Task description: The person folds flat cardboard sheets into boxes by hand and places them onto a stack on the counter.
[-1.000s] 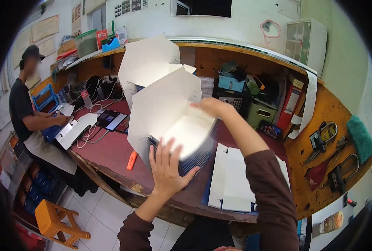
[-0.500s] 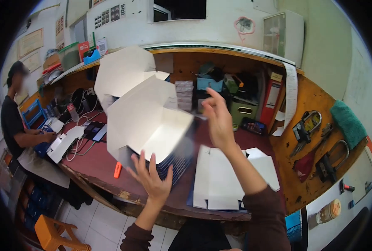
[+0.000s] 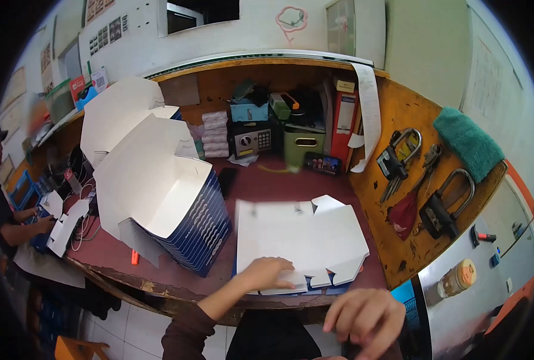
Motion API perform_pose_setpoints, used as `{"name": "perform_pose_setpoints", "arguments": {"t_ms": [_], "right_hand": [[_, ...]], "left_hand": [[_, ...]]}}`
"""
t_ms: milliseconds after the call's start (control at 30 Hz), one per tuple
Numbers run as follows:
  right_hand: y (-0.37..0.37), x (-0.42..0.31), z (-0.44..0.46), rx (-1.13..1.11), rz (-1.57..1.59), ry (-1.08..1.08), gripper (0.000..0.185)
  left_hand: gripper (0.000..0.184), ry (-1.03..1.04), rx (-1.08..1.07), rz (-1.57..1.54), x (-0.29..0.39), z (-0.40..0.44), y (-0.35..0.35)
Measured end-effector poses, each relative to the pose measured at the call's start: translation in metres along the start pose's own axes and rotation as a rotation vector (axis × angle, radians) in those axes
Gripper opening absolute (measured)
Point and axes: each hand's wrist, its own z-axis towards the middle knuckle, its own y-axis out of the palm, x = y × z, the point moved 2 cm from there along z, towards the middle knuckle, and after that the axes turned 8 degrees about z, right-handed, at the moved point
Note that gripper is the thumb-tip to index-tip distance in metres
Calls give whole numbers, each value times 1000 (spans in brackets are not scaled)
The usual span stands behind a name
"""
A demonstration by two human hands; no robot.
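My left hand (image 3: 266, 274) rests on the near left part of a stack of flat white cardboard sheets (image 3: 306, 240), its fingers loosely spread. In the air beyond the desk's front edge, near my body, is my right hand (image 3: 366, 318), its fingers bent and apart with nothing visible between them. Left of the sheets stands a nested stack of open boxes (image 3: 196, 222), blue striped outside and white inside, with the lid flaps raised. Another raised white lid (image 3: 120, 114) shows behind it.
A dark red desk (image 3: 267, 183) carries a safe (image 3: 253, 141), a green bin (image 3: 303, 147) and a phone (image 3: 323, 163). Padlocks (image 3: 399, 155) lie on the wooden ledge at right. A co-worker (image 3: 9, 222) handles a box at far left.
The view has turned right. Both my hands have left the box stack; the left has come down onto the flat sheets, and the right has dropped towards my body.
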Motion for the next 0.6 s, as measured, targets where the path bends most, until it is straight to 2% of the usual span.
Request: {"name": "perform_pose_setpoints", "arguments": {"t_ms": [33,67,100,167,200,233,267,300,367,400,433,467,500,533,567,600], "right_hand": [[-5,-3,-17,-25,-80,223,15],[-1,0,-35,175,-222,288,16],[-3,7,-41,176,-223,282,16],[-11,33,-56,220,-493,799,19],[-13,45,-69,221,-492,795,19],[-13,59,-89,194,-631,942,20],[-16,69,-107,166,-772,1089,21],[-18,74,-116,168,-775,1087,21],[-24,81,-137,595,-406,1264,24],[-25,85,-147,593,-407,1265,24],[-27,90,-156,751,-244,1200,23],[-27,91,-162,906,-77,1125,23],[-26,89,-162,908,-78,1123,23],[-26,81,-159,1049,-43,853,22],[-25,70,-153,1172,-12,574,21],[-28,57,-144,1304,-26,471,14]], "left_hand": [[44,2,-41,-108,-3,1,-3],[30,-36,-26,-204,-12,4,1],[30,-35,-29,-198,-12,5,-5],[21,-126,171,-93,-13,7,-25],[20,-86,383,-149,-13,5,-33],[20,-84,381,-144,-9,4,-46],[20,-134,516,-246,-3,-1,-66],[22,-184,650,-351,-1,-5,-77],[23,-242,766,-709,1,-9,-76],[22,-134,879,-880,11,-5,-76],[22,-18,989,-1048,23,0,-76],[22,-10,958,-1141,34,0,-76],[23,-2,923,-1233,42,0,-74],[29,59,876,-1374,42,4,-66],[29,61,870,-1377,43,5,-67],[31,47,806,-1351,45,6,-70]]}}
